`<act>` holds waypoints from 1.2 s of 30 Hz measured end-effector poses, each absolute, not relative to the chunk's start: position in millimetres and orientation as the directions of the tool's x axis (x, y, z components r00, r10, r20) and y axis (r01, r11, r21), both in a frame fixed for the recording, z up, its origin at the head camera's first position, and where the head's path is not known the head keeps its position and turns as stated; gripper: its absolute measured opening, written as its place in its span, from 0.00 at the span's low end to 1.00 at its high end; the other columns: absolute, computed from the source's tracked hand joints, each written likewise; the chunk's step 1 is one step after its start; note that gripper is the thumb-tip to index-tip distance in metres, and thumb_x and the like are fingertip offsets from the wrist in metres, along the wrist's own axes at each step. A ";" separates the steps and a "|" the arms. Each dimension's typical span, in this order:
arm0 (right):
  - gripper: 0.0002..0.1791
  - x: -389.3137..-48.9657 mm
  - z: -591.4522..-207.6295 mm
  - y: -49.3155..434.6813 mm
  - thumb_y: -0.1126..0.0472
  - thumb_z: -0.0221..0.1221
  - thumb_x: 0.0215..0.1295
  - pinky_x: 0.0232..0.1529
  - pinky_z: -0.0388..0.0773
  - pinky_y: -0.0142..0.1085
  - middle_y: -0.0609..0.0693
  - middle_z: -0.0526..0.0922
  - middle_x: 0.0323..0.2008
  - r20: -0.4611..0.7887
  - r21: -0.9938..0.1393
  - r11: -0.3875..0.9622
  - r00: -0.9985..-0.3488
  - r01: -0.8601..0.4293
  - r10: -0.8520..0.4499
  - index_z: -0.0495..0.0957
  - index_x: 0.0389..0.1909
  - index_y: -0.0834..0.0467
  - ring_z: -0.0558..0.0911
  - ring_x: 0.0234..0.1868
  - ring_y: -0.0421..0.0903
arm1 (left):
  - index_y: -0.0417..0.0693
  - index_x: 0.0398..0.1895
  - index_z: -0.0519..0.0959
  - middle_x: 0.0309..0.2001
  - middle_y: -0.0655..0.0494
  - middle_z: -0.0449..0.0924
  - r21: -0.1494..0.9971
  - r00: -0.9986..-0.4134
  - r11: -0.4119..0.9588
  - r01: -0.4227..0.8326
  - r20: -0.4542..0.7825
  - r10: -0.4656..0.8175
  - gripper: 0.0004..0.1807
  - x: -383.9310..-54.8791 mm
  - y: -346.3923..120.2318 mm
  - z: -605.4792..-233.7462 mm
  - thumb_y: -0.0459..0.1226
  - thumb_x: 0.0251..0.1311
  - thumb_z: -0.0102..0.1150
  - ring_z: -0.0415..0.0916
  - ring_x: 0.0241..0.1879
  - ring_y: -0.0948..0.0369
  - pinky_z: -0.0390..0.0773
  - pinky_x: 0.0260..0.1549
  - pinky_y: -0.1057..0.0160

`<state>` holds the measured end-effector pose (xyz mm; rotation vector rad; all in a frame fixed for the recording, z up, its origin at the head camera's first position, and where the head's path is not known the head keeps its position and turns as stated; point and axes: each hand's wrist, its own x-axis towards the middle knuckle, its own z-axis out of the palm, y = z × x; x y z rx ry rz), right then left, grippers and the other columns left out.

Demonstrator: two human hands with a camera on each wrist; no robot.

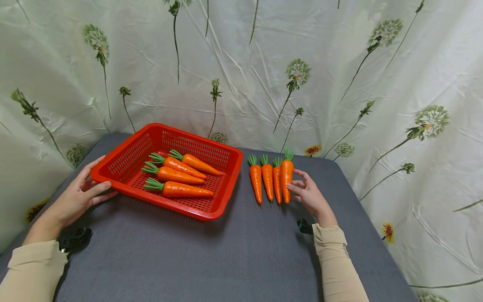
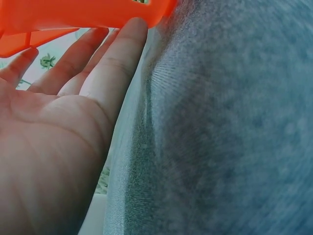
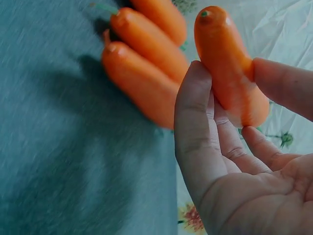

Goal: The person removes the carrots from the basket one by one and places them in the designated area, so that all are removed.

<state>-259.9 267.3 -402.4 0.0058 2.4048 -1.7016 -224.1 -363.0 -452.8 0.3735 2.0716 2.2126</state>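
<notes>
My right hand (image 1: 311,196) pinches an orange carrot (image 1: 286,174) with a green top between thumb and fingers. In the right wrist view the held carrot (image 3: 227,68) has its tip toward the camera, above the table. Beside it, three more carrots (image 1: 267,180) lie in a row, tops pointing away. My left hand (image 1: 77,195) holds the near left corner of a red plastic basket (image 1: 166,201), thumb on the front side and fingers along the left side. Several carrots (image 1: 185,189) lie in the basket, tops to the left.
A grey cloth covers the table (image 1: 226,260). Behind and beside it hangs a pale curtain (image 1: 245,84) printed with dandelions. The basket takes up the table's back left, close to the curtain.
</notes>
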 end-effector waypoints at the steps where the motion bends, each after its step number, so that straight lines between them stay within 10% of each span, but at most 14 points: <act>1: 0.40 -260.1 -404.1 268.8 0.55 0.58 0.74 0.55 0.82 0.47 0.61 0.72 0.59 -0.167 -0.932 0.340 -0.981 0.124 -0.100 0.48 0.78 0.53 0.81 0.50 0.42 | 0.68 0.81 0.43 0.70 0.53 0.53 0.991 -0.966 -0.084 0.106 0.123 0.229 0.44 -224.0 -362.9 -452.7 0.26 0.72 0.48 0.76 0.53 0.77 0.85 0.41 0.67; 36: 0.38 -283.4 -431.1 287.4 0.63 0.57 0.74 0.48 0.85 0.39 0.60 0.72 0.54 -0.304 -0.872 0.406 -0.953 0.273 -0.012 0.47 0.77 0.62 0.81 0.40 0.39 | 0.66 0.81 0.44 0.69 0.56 0.56 0.986 -0.963 -0.098 0.135 0.154 0.220 0.43 -222.7 -361.2 -457.7 0.25 0.72 0.48 0.76 0.54 0.77 0.85 0.42 0.68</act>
